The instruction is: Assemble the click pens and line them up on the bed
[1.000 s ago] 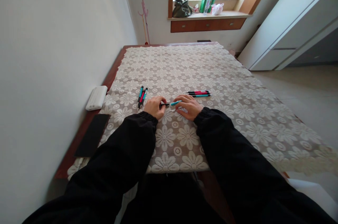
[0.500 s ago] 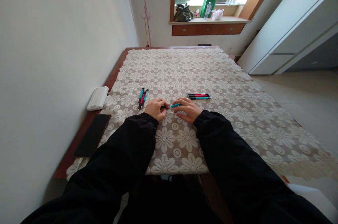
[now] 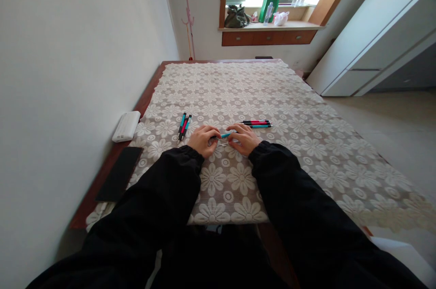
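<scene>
Both of my hands hold one teal pen (image 3: 225, 135) just above the lace tablecloth (image 3: 272, 98). My left hand (image 3: 202, 140) grips its left end and my right hand (image 3: 244, 137) grips its right end; only a short teal stretch shows between them. A thin pale part lies under my right fingers, too small to make out. To the left lies a small bunch of teal, red and black pens (image 3: 184, 126). Another bunch of pens (image 3: 256, 123) lies just beyond my right hand.
A white box (image 3: 126, 126) and a black flat device (image 3: 119, 173) lie on the bare wooden table edge at the left, by the wall. A white cabinet (image 3: 371, 39) stands at the right. Bags sit on the far window sill (image 3: 269, 25).
My hands have drawn closer together along the teal pen, so less of it shows between them. The head camera tilted slightly after the earliest frame.
</scene>
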Available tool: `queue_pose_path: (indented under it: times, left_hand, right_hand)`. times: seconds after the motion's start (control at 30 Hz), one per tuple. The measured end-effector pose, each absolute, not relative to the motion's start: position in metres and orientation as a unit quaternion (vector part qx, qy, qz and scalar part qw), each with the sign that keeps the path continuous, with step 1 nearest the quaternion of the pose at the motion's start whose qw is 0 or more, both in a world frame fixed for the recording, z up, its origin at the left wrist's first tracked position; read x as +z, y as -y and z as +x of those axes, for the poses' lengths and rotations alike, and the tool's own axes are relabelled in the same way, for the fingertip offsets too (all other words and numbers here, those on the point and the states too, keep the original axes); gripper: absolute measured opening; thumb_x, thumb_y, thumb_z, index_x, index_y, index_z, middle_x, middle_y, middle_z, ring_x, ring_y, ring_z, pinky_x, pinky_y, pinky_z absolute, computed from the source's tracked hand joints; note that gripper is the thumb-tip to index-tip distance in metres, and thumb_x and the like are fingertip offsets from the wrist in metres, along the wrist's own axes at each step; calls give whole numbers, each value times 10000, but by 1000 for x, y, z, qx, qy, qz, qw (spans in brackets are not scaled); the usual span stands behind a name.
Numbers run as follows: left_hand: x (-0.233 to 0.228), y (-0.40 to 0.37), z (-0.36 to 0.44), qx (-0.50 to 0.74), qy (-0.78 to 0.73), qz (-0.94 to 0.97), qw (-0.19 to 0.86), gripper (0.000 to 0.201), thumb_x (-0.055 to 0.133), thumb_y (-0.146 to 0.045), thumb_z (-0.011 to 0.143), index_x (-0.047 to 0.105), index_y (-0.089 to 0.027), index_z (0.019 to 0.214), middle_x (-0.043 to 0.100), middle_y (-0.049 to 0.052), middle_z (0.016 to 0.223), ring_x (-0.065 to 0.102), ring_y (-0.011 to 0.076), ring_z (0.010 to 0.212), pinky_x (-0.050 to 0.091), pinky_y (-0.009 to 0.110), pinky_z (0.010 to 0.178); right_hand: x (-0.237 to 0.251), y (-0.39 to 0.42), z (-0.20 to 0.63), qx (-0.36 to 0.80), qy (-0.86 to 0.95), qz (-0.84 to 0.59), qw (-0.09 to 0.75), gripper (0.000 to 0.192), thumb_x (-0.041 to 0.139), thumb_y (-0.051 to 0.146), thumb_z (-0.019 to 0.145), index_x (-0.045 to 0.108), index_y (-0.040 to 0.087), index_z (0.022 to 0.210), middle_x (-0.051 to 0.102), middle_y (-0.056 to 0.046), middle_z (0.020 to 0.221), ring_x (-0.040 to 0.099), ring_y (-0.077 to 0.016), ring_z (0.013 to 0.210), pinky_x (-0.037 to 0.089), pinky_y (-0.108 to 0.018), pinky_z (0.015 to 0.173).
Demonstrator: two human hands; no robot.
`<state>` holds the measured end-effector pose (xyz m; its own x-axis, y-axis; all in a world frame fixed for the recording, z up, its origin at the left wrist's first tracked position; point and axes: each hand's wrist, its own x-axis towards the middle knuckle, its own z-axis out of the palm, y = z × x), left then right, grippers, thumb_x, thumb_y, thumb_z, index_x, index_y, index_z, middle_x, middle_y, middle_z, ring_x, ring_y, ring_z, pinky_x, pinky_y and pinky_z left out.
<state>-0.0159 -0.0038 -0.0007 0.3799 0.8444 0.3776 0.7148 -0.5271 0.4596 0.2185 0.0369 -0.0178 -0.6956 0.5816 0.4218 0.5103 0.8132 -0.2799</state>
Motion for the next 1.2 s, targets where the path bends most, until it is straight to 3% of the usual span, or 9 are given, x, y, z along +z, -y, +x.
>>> queue_pose_path:
  times: [0.33,0.53,0.8,1.2]
  left_hand:
    - [-2,3,-16,245,-441,858,99,171,699,-346,833,739,-285,988,662,25,1279,552,253,1206,416,454,1073]
    - [-2,4,-15,234,-435,865,86,118,670,-377,879,760,-310,916,667,3,1273,546,242,1219,398,455,1075]
    - [-3,4,-13,283,-464,836,79,99,666,-320,873,749,-270,887,719,16,1134,595,225,1105,446,425,1017]
    - [-2,2,-15,348,-476,803,89,117,683,-348,887,758,-261,908,743,31,1041,618,212,1046,487,396,993]
  right_hand:
    - [-13,-35,219,55,907,-331,253,62,651,204,824,684,236,866,651,-80,1247,513,-308,1208,407,-509,1019]
    - [-10,-34,217,63,899,-340,268,308,581,248,908,654,261,1207,647,-79,1279,519,-287,1218,381,-489,1047]
    - [-20,-43,223,39,870,-413,266,53,675,266,864,723,257,885,686,-67,1170,567,-295,1111,398,-503,990]
    - [-7,-36,217,78,893,-344,281,128,577,310,952,682,238,960,730,-56,954,618,-242,954,416,-407,902]
